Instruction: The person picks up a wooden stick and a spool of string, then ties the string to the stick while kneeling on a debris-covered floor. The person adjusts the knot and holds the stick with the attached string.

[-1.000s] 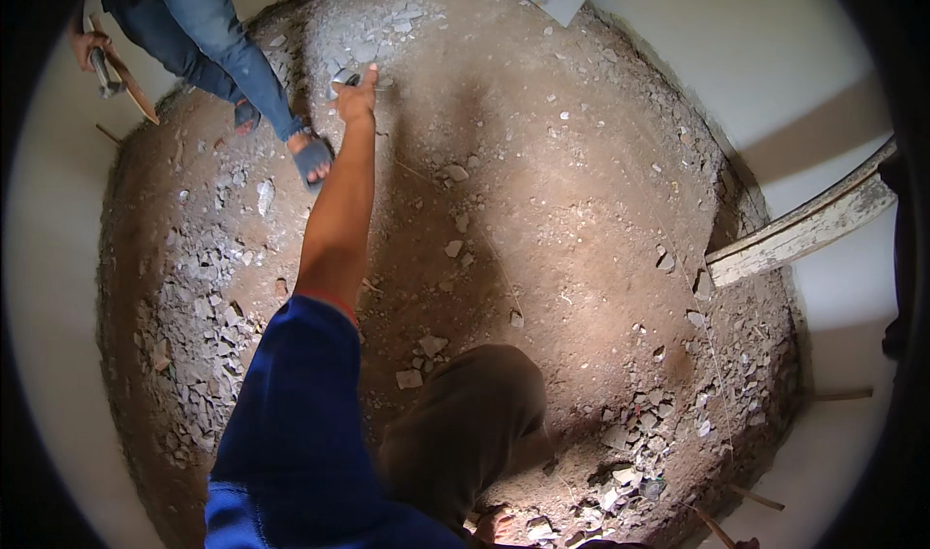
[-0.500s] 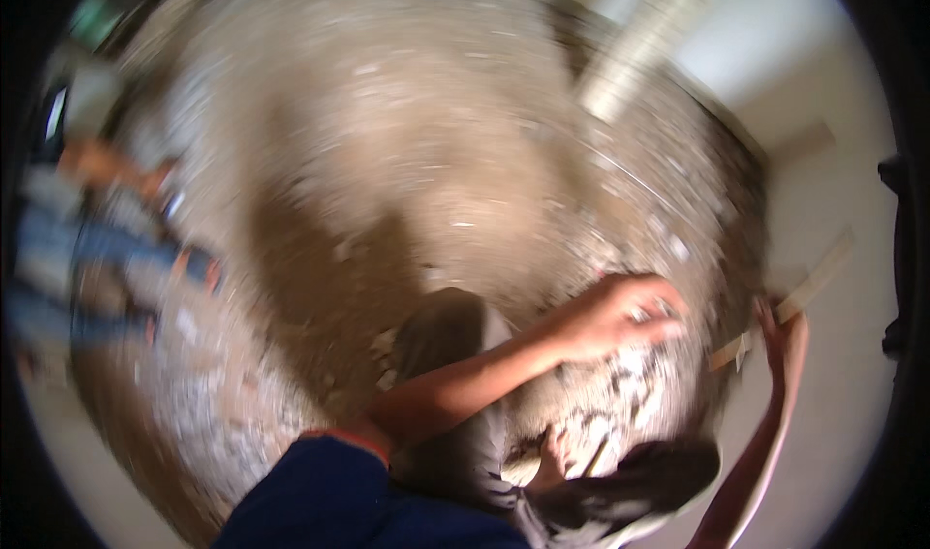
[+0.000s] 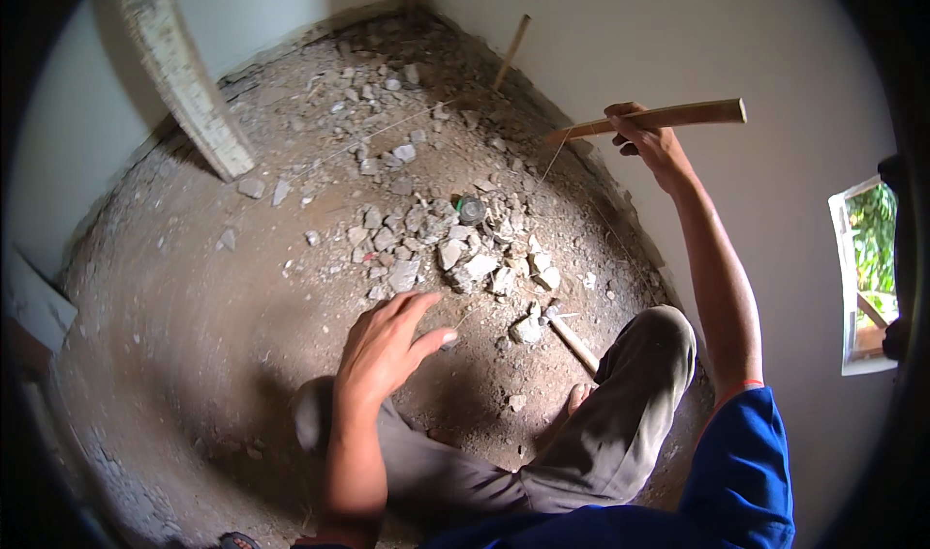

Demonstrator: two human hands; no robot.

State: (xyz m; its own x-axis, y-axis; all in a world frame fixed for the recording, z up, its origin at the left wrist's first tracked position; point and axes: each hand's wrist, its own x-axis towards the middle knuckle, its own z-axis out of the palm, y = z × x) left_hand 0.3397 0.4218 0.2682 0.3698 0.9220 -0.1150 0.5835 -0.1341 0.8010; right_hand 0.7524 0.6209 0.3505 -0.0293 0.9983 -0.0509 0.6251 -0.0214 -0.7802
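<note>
A wooden stake (image 3: pixel 702 113) lies nearly level in my right hand (image 3: pixel 647 142), whose fingers wrap round it near the white wall. A thin string hangs from the stake's far end. My left hand (image 3: pixel 383 341) is held above the dirt with fingers stretched out and thumb apart, holding nothing. Between my knees lies a hammer (image 3: pixel 572 341), its wooden handle beside my right leg and its head next to a pale stone (image 3: pixel 526 328). Beyond it is a heap of broken stones (image 3: pixel 475 263) with a small dark round object (image 3: pixel 471 210), perhaps a reel or lid, among them.
Another thin wooden stake (image 3: pixel 511 53) stands against the right wall near the corner. A long, stained board (image 3: pixel 184 70) leans on the left wall. A taut string crosses the rubble floor. At the right, the wall has a window opening (image 3: pixel 869 278).
My view has swung to the right, and the other person at the left is out of sight. My right hand still holds the stake; my left hand now shows lower and nearer my left knee.
</note>
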